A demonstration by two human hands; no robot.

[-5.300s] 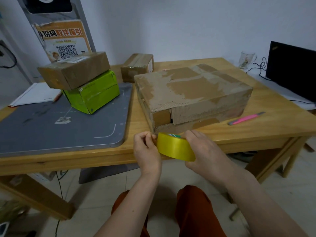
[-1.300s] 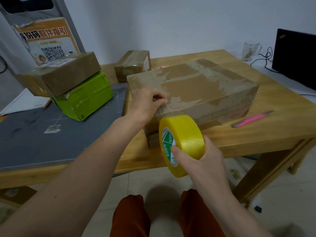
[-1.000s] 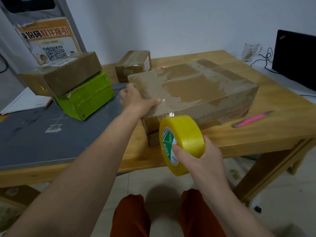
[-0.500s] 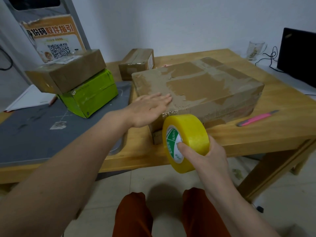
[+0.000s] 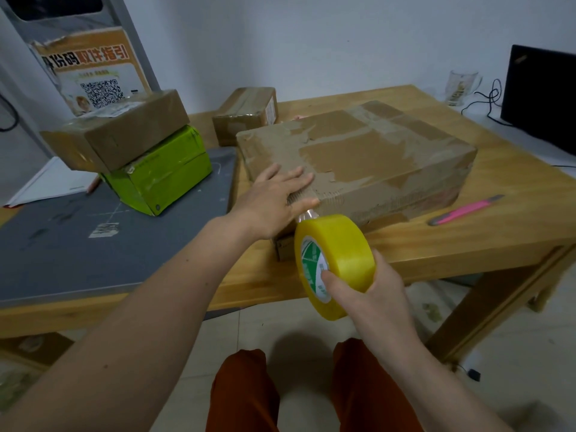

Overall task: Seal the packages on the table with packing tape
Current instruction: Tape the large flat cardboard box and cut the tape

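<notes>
Four boxes sit on the wooden table (image 5: 498, 213), and the big flat box (image 5: 374, 151) near its front edge is the landmark for the rest. The left hand (image 5: 274, 198) lies on that box's near left corner with fingers straight and spread, palm pressing down on the top, the thumb along the front edge. Just in front of that corner, off the table edge and over the person's knees, the right hand (image 5: 367, 291) grips the yellow tape roll (image 5: 336, 260): the thumb is hooked into the green-printed core and the fingers wrap round the far side of the roll. A short clear strip of tape (image 5: 307, 215) runs from the top of the roll up to the box's front edge beside the left thumb. Right of the big box a pink knife (image 5: 464, 210) lies on the wood, apart from it. Behind the big box's left end stands a small brown box (image 5: 246, 115). Left of the big box a grey mat (image 5: 78, 244) covers the table, and on it a green box (image 5: 162, 173) sits tilted with a brown box (image 5: 118, 129) stacked on top. Far right of the big box, beyond the table, are a glass mug (image 5: 461, 87) and a dark screen (image 5: 542, 98).
</notes>
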